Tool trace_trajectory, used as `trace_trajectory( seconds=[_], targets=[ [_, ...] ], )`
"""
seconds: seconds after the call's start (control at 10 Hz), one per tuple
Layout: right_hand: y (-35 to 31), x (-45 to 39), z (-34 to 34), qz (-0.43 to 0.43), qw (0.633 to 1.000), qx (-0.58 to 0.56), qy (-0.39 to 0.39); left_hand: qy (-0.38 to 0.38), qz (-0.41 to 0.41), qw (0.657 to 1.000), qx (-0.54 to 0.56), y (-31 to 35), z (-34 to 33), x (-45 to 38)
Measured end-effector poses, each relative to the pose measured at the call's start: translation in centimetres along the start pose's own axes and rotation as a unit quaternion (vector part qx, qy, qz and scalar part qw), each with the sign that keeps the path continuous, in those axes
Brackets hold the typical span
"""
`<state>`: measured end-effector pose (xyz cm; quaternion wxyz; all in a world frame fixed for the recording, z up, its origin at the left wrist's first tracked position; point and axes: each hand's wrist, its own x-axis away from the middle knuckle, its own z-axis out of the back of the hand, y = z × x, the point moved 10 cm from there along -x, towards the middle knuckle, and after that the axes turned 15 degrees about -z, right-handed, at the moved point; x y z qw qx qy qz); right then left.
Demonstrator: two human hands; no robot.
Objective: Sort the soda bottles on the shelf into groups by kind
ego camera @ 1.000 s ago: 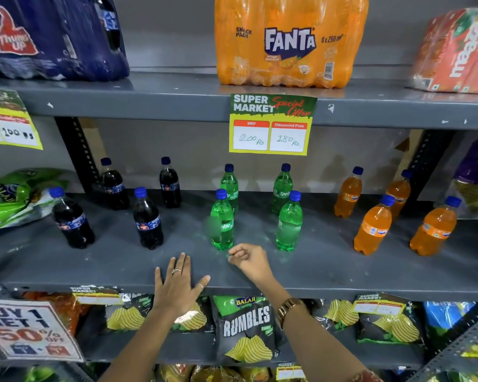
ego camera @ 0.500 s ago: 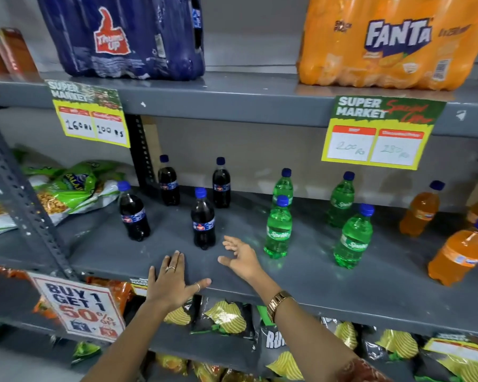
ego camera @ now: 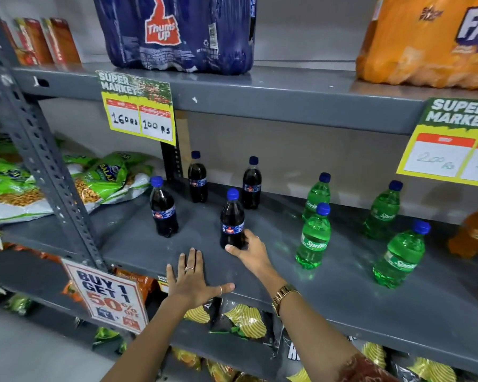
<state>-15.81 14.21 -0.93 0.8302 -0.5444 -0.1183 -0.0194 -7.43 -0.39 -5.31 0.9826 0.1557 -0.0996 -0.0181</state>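
Grey shelf (ego camera: 342, 293), middle tier: soda bottles, three kinds.

Four cola bottles at left; the near right one (ego camera: 231, 220) gripped low on its body by the right hand (ego camera: 250, 250), fingers curled round it. Left hand (ego camera: 192, 279) flat, fingers spread, on the shelf's near edge, holding nothing. Four green Sprite bottles (ego camera: 313, 235) at centre-right; orange bottle (ego camera: 473, 232) at far right edge.

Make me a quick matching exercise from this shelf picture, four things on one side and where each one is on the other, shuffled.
Things:
1. left hand
2. right hand
3. Thums Up pack
4. front Sprite bottle

Places:
A. top shelf
B. flat on the shelf edge
C. around the base of the front cola bottle
D. right of the colas, near the shelf front

Pairs: 1-B, 2-C, 3-A, 4-D
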Motion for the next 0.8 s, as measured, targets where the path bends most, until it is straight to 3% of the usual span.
trace_trajectory(
  seconds=[0.4, 0.8],
  targets=[
    [-0.13, 0.38, -0.47, -0.001, 0.999, 0.043, -0.012, 0.004, -0.007, 1.0, 0.007, 0.21, -0.01, 0.1],
    [0.29, 0.81, 0.31, -0.035, 0.999, -0.007, 0.021, 0.007, -0.019, 1.0, -0.006, 0.16, 0.14, -0.12]
  ],
)
